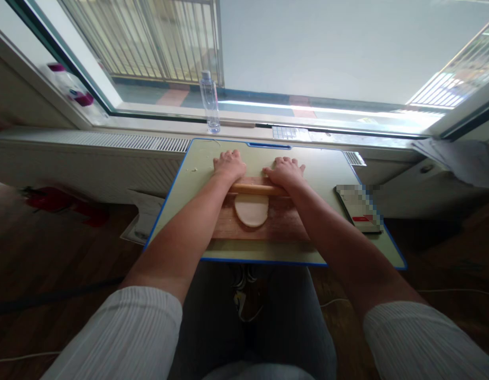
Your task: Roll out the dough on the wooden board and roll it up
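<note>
A wooden rolling pin lies crosswise over a flat, pale piece of dough, covering its far edge. The dough is rounded on the near side and rests on a reddish-brown wooden board. At the pin's left end is my left hand, palm down, its fingers reaching forward past the pin and slightly bent. My right hand lies over the right end in the same way, fingers spread. Both hands press from above near the wrists, not wrapped round the pin. The pin's two ends are hidden under them.
The board sits on a pale green, blue-edged tabletop. A phone-like flat object, partly blurred, lies at its right. Small crumbs are at the left. A clear bottle stands on the windowsill behind. Papers hang at right.
</note>
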{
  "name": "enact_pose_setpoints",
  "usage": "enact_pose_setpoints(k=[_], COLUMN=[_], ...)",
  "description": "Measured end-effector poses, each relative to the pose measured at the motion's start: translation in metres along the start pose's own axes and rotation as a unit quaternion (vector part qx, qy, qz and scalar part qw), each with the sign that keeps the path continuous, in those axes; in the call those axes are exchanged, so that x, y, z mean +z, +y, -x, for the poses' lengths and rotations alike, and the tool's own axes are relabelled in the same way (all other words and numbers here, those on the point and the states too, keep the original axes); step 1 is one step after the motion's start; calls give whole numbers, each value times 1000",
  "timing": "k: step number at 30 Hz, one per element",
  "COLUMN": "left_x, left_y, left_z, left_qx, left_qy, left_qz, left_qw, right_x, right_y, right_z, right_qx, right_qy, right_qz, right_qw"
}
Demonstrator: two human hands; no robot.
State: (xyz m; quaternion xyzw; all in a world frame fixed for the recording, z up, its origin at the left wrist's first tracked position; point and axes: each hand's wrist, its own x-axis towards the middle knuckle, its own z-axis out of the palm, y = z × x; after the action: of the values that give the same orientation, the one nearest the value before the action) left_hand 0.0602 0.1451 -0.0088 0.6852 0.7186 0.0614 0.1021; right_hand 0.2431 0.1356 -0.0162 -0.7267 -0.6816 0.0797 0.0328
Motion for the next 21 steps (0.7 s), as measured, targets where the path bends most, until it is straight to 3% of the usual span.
enact_pose_setpoints(k=[5, 10, 16, 21], left_x=[1, 2, 1, 1], left_y=[-1, -1, -1, -3], left_z=[15, 31, 47, 54], left_qx=[2, 8, 17, 31], left_qy=[-4, 4, 19, 56], left_qz=[-8, -10, -6, -3], left_qw=[1000, 1000, 1000, 998], right_x=[-1, 0, 5, 4], right_y=[1, 2, 4, 3], right_z=[18, 30, 41, 51], right_qx=[27, 26, -14, -41], right_qy=[-35, -27, 28, 117], right_qz=[0, -13, -28, -37], right_qw=[999, 999, 999, 992])
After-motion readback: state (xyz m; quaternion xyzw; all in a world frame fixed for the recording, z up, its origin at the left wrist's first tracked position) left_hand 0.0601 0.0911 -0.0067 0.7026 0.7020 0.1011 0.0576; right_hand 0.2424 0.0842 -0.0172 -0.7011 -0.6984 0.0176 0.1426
